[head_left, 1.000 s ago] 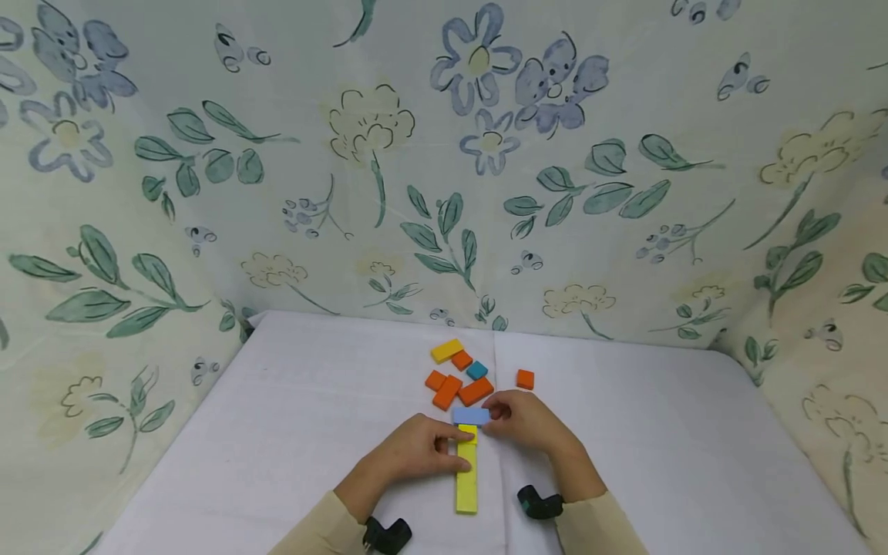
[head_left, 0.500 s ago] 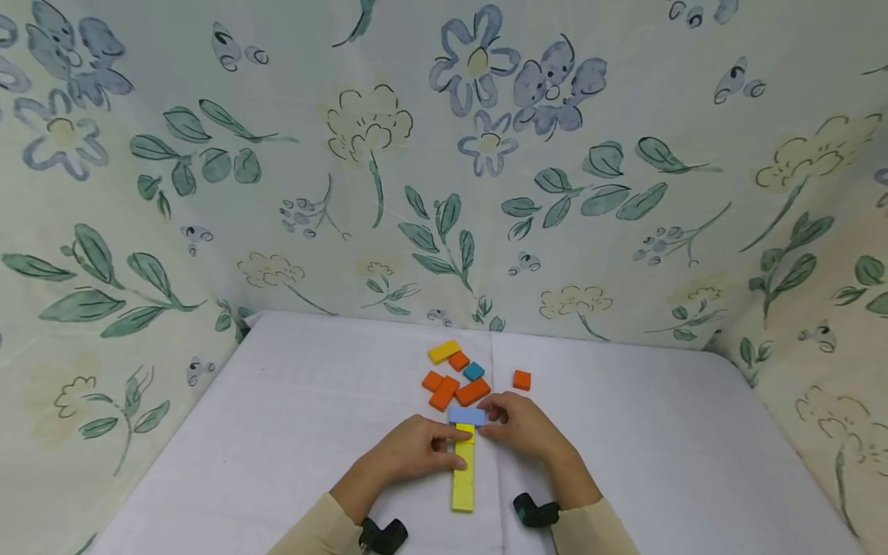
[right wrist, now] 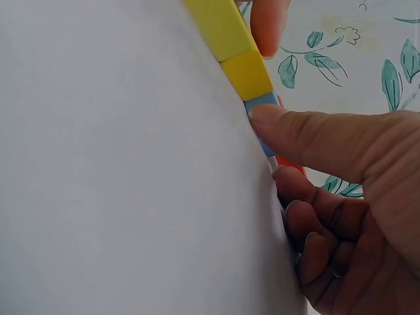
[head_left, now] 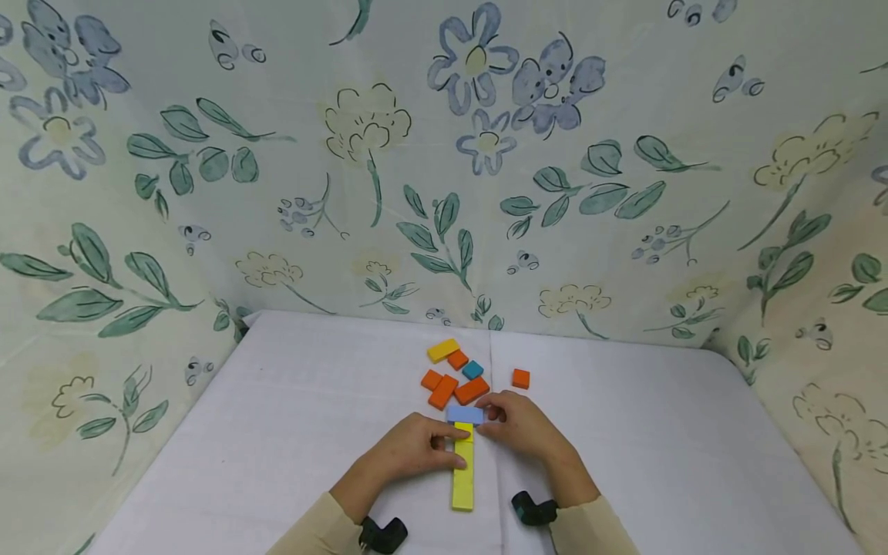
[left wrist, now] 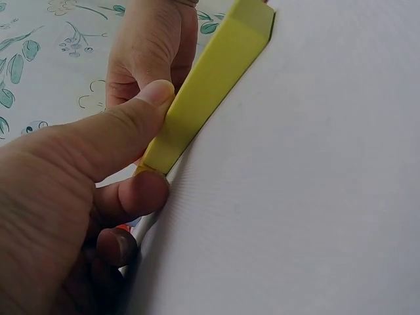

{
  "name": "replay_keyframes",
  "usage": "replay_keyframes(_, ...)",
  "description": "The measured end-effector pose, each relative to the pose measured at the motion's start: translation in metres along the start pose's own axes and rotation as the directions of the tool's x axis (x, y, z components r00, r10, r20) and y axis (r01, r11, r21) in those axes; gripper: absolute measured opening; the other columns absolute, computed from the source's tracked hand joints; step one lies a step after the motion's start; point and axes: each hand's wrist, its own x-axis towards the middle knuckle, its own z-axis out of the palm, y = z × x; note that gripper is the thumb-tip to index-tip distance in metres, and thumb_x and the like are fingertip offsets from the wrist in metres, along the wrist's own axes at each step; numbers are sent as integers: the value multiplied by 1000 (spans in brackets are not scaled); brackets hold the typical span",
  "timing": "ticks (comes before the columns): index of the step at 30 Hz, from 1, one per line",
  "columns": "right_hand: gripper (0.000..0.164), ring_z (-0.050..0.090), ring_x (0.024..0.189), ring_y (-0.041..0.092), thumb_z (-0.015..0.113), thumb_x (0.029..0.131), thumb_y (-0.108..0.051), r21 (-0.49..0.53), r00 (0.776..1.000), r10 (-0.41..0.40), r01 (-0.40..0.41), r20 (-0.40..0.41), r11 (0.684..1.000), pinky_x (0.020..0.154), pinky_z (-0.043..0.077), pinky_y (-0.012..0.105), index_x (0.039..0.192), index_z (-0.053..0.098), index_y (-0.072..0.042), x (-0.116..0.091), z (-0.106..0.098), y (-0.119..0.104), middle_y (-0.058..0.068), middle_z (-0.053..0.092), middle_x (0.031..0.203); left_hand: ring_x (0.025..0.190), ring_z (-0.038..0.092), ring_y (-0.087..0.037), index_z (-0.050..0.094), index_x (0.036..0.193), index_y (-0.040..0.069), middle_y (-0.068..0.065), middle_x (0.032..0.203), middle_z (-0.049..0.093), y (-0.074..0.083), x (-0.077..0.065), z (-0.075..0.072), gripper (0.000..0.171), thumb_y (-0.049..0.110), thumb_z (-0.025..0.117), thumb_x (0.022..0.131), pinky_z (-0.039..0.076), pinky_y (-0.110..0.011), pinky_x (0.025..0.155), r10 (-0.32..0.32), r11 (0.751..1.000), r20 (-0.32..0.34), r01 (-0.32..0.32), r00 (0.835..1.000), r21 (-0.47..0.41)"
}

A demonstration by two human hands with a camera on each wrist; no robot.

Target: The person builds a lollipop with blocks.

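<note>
A lime-yellow block (head_left: 462, 489), a small bright yellow block (head_left: 463, 428) and a light blue block (head_left: 465, 415) form a T on the white cloth, the blue one lying crosswise at the far end. My left hand (head_left: 412, 449) holds the yellow blocks from the left, index fingertip over the small one and thumb on the long one. From the right, my right hand (head_left: 523, 424) pinches the blue block's end. In the right wrist view its thumb presses the blue block (right wrist: 271, 146), the other fingers curled and partly hidden.
Beyond the T lie several loose blocks: orange ones (head_left: 472, 390), a teal block (head_left: 472, 370) and a golden yellow block (head_left: 442, 351). A single orange block (head_left: 521, 378) sits apart to the right. A floral curtain (head_left: 444, 154) rises behind the table (head_left: 312, 401).
The head view has shifted slightly, so everything sits a little further left. Both hands keep the same places on the blocks.
</note>
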Motion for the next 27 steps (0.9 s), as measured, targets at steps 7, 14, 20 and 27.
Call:
replay_keyframes(7, 25, 53, 83, 15, 81, 87, -21, 5, 1000, 6, -6, 4, 1000, 72, 46, 29, 111, 72, -23, 1, -1, 0, -4, 59, 88, 55, 46, 1, 76, 123, 28, 16, 63, 53, 2, -1, -1, 43, 48, 81, 84, 33, -18, 54, 9, 1000, 15, -9, 1000, -4)
replay_keyframes(14, 25, 53, 83, 15, 82, 87, -23, 10, 1000, 25, -25, 10, 1000, 72, 46, 31, 110, 72, -24, 2, 0, 1, -4, 58, 88, 56, 46, 0, 75, 125, 28, 16, 64, 54, 2, 0, -2, 43, 47, 79, 86, 34, -19, 54, 7, 1000, 32, -7, 999, 2)
replay_keyframes(20, 28, 53, 83, 16, 83, 85, -24, 14, 999, 29, -29, 18, 999, 72, 46, 31, 110, 72, -25, 3, 1, 2, -3, 59, 89, 56, 46, 0, 74, 126, 29, 15, 65, 54, 2, 0, -2, 43, 47, 78, 87, 34, -19, 54, 2, 1000, 40, -2, 999, -1)
replay_keyframes(27, 28, 54, 83, 16, 82, 86, -27, 38, 999, 10, -12, 31, 999, 71, 47, 30, 112, 71, -25, 1, -3, 3, -3, 60, 90, 57, 48, -1, 74, 126, 30, 14, 65, 55, 4, -1, -2, 43, 48, 78, 87, 35, -20, 55, -14, 1000, 49, 15, 999, -9)
